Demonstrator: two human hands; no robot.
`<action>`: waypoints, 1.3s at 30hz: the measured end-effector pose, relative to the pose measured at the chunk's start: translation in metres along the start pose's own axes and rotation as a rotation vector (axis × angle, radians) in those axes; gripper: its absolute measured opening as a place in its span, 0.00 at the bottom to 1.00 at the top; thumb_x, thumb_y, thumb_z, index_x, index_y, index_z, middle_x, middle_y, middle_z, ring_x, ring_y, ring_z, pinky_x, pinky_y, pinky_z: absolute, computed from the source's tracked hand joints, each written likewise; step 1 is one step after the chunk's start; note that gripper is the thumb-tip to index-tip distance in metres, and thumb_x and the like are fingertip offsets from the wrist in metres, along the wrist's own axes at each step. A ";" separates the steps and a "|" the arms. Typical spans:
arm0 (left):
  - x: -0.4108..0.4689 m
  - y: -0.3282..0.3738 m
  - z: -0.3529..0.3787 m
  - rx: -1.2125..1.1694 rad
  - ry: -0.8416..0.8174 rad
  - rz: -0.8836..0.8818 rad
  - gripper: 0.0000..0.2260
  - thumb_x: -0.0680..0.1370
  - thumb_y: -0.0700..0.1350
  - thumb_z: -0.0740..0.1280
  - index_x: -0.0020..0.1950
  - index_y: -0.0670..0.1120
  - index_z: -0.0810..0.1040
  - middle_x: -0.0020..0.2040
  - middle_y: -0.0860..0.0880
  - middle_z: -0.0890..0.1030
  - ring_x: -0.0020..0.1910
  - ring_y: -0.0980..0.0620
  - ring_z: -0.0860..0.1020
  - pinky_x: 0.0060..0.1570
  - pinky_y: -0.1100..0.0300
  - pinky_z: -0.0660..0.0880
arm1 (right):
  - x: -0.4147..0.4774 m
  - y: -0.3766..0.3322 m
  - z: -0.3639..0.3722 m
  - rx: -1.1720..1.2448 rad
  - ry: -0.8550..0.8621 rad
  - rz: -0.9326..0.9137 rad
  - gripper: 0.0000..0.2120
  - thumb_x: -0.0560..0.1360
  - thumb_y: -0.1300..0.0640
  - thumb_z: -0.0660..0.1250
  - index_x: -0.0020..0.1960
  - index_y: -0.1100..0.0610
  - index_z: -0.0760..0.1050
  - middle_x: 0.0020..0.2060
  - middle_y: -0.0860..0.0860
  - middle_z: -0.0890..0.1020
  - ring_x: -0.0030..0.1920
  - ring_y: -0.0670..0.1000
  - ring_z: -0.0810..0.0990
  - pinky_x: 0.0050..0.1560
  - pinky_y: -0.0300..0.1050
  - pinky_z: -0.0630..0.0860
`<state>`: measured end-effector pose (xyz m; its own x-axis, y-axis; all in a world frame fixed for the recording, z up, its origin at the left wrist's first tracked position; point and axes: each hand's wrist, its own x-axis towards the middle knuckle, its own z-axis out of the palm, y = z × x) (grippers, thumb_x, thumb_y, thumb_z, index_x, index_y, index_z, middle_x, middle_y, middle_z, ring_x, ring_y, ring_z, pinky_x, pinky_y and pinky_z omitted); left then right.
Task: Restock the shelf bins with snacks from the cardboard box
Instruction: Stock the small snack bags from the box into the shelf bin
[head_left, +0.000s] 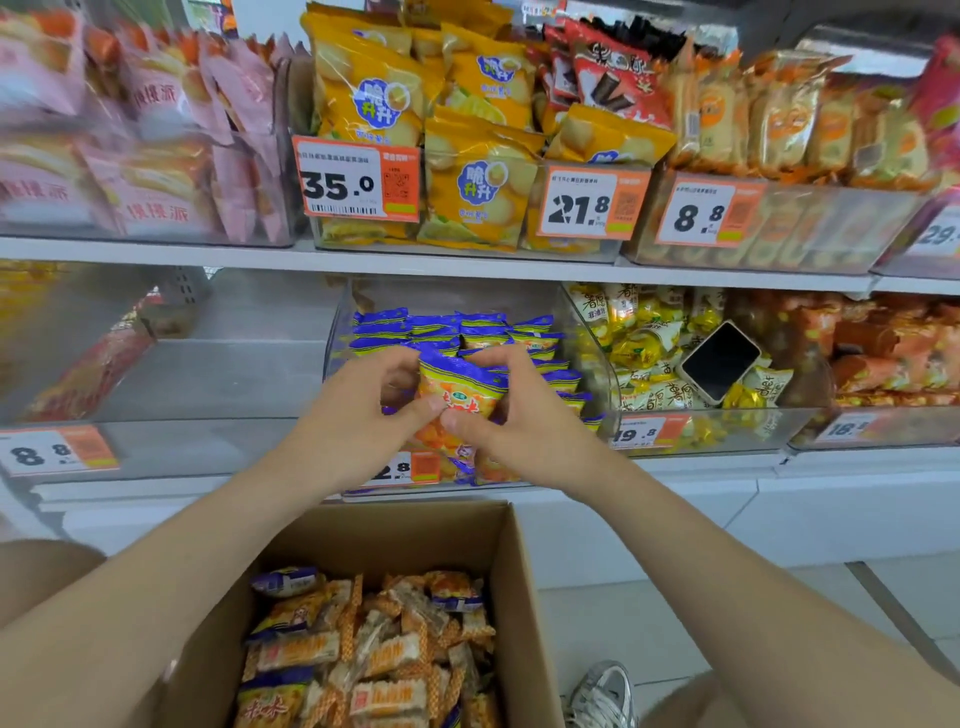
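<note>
Shelf bin (343, 332) behind both hands: left hand (363, 405) and right hand (511, 410) pinch one snack packet (460, 387); box (514, 582) below them.

Phone (719, 362), dark screen, pale case: 3 o'clock, lying tilted atop yellow packets (640, 349).
Orange-and-white price tags on upper row: "35.0" tag (358, 179) at 11 o'clock, "21.8" tag (592, 203) at 1 o'clock, upper "8.8" tag (709, 210) at 2 o'clock.
Lower "8.8" tag (57, 451) at 9 o'clock, far edge.
Grey-white sneaker (602, 693) at 5 o'clock, on pale tiled floor (649, 618).
White shelf board (156, 252) runs across between rows.
</note>
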<state>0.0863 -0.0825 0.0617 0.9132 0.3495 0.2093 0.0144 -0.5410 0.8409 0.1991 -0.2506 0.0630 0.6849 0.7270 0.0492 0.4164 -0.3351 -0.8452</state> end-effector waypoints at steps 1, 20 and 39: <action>0.004 -0.004 -0.005 0.146 0.050 0.037 0.10 0.81 0.51 0.71 0.62 0.53 0.79 0.56 0.59 0.84 0.57 0.58 0.82 0.58 0.57 0.79 | 0.003 -0.005 0.003 0.060 0.039 0.060 0.29 0.78 0.50 0.76 0.71 0.50 0.63 0.46 0.52 0.85 0.38 0.53 0.86 0.36 0.43 0.82; 0.057 -0.071 -0.049 0.655 -0.043 -0.186 0.22 0.80 0.49 0.67 0.64 0.48 0.56 0.52 0.43 0.76 0.44 0.42 0.80 0.39 0.50 0.74 | 0.200 -0.002 0.066 -0.129 0.447 0.059 0.11 0.81 0.55 0.71 0.45 0.61 0.75 0.43 0.56 0.79 0.44 0.52 0.77 0.43 0.48 0.72; 0.041 -0.068 -0.052 0.662 -0.072 -0.168 0.22 0.80 0.52 0.68 0.66 0.49 0.59 0.56 0.46 0.76 0.48 0.43 0.80 0.44 0.48 0.78 | 0.224 0.015 0.088 -0.683 0.488 0.015 0.19 0.80 0.41 0.70 0.51 0.59 0.77 0.49 0.59 0.84 0.54 0.62 0.82 0.51 0.54 0.79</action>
<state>0.1011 0.0084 0.0388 0.9014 0.4302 0.0500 0.3829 -0.8455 0.3721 0.3063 -0.0401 0.0149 0.8094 0.4316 0.3982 0.5685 -0.7459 -0.3471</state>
